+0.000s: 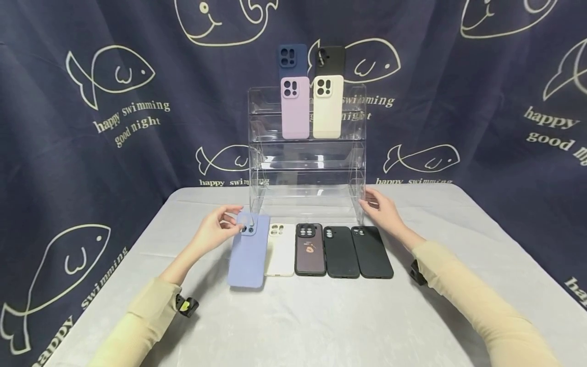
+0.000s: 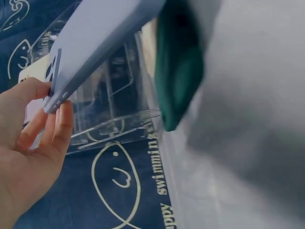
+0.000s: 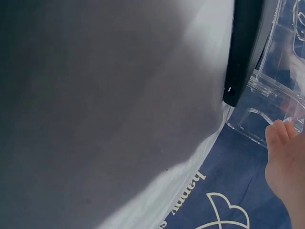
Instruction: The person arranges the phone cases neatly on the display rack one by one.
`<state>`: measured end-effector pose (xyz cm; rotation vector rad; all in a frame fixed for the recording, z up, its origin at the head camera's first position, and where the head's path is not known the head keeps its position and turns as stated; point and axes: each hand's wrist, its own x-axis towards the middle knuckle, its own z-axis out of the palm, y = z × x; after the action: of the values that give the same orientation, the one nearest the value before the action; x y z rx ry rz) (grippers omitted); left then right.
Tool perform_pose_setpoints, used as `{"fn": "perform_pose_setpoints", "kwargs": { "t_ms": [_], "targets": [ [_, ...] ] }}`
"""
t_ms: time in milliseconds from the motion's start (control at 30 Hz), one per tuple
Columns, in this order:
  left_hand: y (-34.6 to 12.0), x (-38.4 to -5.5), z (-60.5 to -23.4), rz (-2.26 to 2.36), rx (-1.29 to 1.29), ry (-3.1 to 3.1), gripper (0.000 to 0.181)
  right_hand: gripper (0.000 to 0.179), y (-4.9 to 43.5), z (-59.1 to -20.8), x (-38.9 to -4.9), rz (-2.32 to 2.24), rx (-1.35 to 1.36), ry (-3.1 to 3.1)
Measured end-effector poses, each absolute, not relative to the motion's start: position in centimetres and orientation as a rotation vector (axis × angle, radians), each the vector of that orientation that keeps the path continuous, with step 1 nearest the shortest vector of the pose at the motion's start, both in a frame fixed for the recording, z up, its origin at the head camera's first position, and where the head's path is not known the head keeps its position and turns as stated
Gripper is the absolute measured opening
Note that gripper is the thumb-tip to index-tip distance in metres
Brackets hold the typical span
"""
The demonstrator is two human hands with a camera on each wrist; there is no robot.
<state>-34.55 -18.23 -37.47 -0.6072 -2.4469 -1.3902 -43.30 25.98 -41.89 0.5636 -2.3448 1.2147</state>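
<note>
My left hand (image 1: 216,228) pinches a light blue phone case (image 1: 249,261) by its camera end, thumb on one face and fingers on the other. In the left wrist view the same case (image 2: 95,43) slants up from the fingertips, and a dark green piece (image 2: 177,71) shows beyond it. My right hand (image 1: 384,210) rests its fingers at the lower right side of a clear tiered stand (image 1: 306,168) and holds nothing. On the stand's upper tiers are a lilac case (image 1: 295,112), a cream case (image 1: 327,113), a navy case (image 1: 300,63) and a black case (image 1: 334,60).
Along the stand's front on the grey-white tablecloth (image 1: 316,321) lie a white case (image 1: 281,255), a brown case with black edges (image 1: 311,259) and two black cases, one inner (image 1: 341,255), one outer (image 1: 372,255). A navy fish-print curtain (image 1: 137,153) hangs behind.
</note>
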Motion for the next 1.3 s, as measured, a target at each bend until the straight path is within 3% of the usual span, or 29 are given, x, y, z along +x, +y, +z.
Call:
{"fn": "perform_pose_setpoints", "kwargs": {
  "t_ms": [1300],
  "targets": [
    [-10.3, -43.6, -28.0, -1.191, -0.513, -2.16, 0.037, 0.042, 25.8, -41.8, -43.2, 1.201, 0.515, -2.373]
  ]
}}
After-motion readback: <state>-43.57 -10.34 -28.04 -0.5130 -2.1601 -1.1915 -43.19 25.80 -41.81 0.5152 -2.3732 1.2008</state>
